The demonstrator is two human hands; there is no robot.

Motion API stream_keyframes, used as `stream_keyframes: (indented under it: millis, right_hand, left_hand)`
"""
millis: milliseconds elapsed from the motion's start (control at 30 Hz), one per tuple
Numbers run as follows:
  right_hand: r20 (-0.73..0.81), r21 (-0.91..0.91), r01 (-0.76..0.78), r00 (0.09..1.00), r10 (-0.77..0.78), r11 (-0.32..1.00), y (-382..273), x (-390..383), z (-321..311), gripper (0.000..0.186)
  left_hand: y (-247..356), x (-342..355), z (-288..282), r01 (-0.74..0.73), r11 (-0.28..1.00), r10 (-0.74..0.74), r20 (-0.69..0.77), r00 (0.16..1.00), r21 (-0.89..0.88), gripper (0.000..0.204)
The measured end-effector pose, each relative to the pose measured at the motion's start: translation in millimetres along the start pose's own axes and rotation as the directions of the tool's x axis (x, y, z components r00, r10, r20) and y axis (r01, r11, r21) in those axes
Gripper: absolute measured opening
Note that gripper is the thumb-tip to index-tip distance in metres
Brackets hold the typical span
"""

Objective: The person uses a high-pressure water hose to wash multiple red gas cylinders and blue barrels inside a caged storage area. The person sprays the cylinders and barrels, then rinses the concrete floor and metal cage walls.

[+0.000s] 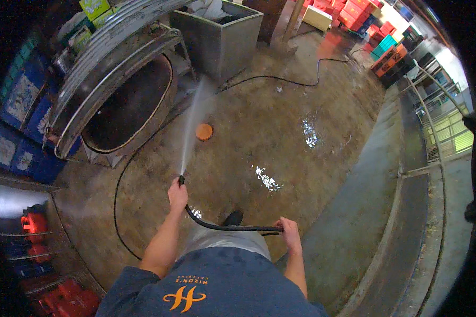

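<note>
My left hand [177, 194] is closed round the dark nozzle [182, 180] of a hose, held out in front of me. From it a white water spray [191, 124] shoots forward toward the floor by a grey bin. The thick black hose [222, 227] bends down from the nozzle and runs across my front to my right hand [289, 232], whose fingers wrap round it. Just right of the spray an orange round object [204, 132] lies on the wet brown floor [238, 137].
A large oval metal vat [158, 113] with a dark inside stands at left. Behind it is a square grey bin [225, 45] holding pale material. The hose trails over the floor [116, 193]. Blue containers [24, 105] line the left; red crates [351, 16] stack far right, near a metal railing [433, 127].
</note>
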State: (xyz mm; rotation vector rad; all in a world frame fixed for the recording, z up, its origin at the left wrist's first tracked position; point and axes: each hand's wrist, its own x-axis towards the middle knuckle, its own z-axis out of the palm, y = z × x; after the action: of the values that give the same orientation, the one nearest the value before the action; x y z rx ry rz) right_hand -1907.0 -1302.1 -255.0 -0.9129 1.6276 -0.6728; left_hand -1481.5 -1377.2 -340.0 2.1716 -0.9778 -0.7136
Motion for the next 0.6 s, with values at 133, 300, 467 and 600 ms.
stream_keyframes:
  millis: [133, 300, 467, 600]
  right_hand:
    - [0.013, -0.036, 0.034, 0.999, -0.033, 0.999, -19.4, 20.0, -2.1, 0.043]
    - [0.064, -0.025, 0.092, 0.994, -0.091, 0.995, -25.6, 50.7, 4.7, 0.044]
    - [0.138, -0.129, 0.212, 0.971, -0.194, 0.969, -26.9, 82.9, 13.5, 0.045]
    - [0.089, 0.002, 0.013, 0.996, -0.013, 1.000, -42.6, 105.4, 27.0, 0.047]
  left_hand:
    - [7.3, 25.0, 13.6, 0.019, 1.000, -0.019, 0.038, 0.999, -0.012, 0.041]
    - [26.3, 60.7, 20.4, 0.150, 0.983, -0.127, 0.196, 0.972, -0.107, 0.039]
    - [65.7, 112.5, 33.7, 0.091, 0.988, -0.055, 0.259, 0.964, -0.125, 0.040]
    - [95.8, 157.3, 47.2, 0.048, 0.990, -0.002, 0.339, 0.941, -0.129, 0.042]
